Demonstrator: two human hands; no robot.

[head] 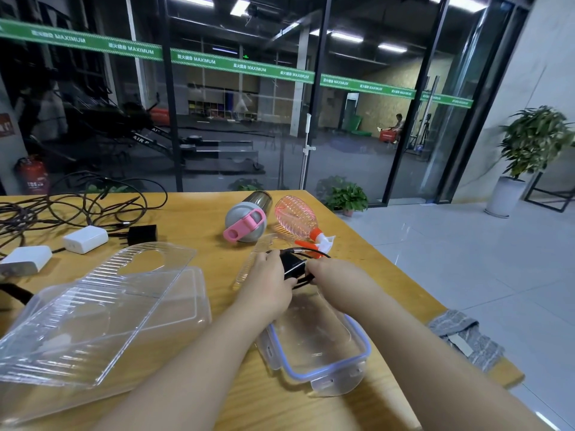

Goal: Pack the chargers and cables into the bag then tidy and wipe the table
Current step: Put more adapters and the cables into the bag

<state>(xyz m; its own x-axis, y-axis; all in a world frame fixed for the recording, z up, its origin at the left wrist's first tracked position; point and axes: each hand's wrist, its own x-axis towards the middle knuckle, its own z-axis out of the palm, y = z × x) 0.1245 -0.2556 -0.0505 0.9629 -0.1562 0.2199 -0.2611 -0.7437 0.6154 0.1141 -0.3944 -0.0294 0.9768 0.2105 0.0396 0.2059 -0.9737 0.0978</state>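
Both the left hand (270,283) and right hand (320,270) grip a black charger (292,264) above the clear box (317,346), near the table (389,269) edge.

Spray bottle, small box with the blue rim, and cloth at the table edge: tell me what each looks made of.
Spray bottle: pink see-through ribbed plastic, glossy, by the light passing through it. Small box: clear hard plastic, since the table shows through; the blue rim looks like a rubbery seal, though that is uncertain. Cloth: grey woven fabric, matte, with a soft, slumped lie.
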